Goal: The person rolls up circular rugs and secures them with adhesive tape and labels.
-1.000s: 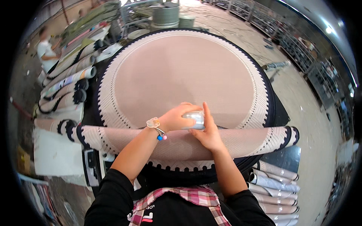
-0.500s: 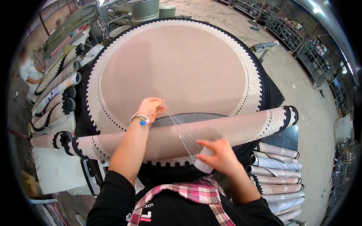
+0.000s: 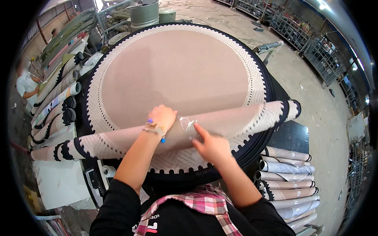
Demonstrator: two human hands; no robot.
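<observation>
A beige rolled rug [image 3: 232, 120] with pale patterned ends and black scalloped trim lies across a stack of round rugs [image 3: 177, 67]. My left hand [image 3: 162, 118], with a beaded bracelet at the wrist, is closed over the roll's far upper side; its fingertips are hidden. A shiny band of clear film [image 3: 186, 122] lies round the middle of the roll, between my hands. My right hand [image 3: 214, 148] is at the near side of the roll, thumb and forefinger toward the film. The pale film roll [image 3: 198, 157] under it is blurred and mostly hidden.
Several rolled rugs [image 3: 289, 163] lie stacked at the lower right, and more rolled rugs [image 3: 59, 102] at the left. A person [image 3: 27, 84] stands at the far left. Behind the stack are green metal drums [image 3: 143, 15]; wire cages [image 3: 323, 59] line the right wall.
My left hand has come down onto the rolled rug. My right hand has moved up and left; the film stretched between them now lies against the rug, whose right end has shifted left and up.
</observation>
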